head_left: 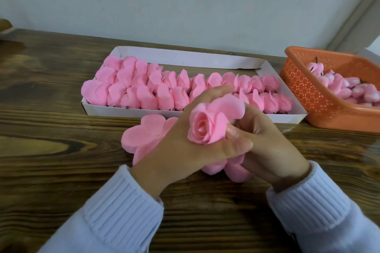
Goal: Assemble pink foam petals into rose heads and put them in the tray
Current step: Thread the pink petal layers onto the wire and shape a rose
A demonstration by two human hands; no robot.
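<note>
A pink foam rose head (207, 124) is held above the table between both hands, its rolled centre facing me. My left hand (185, 146) cups it from the left and below, thumb under the bloom. My right hand (265, 139) grips its right side, with one outer petal spread over the fingers. Under the hands lies a stack of flat pink petal pieces (144, 135). Behind them stands a white cardboard tray (185, 55) with several finished rose heads (164, 86) laid in rows.
An orange perforated plastic basket (308, 88) at the right holds several small pink buds (345, 86). The wooden table (51, 129) meets a pale wall behind the tray. A brown object (4, 24) sits at the far left edge.
</note>
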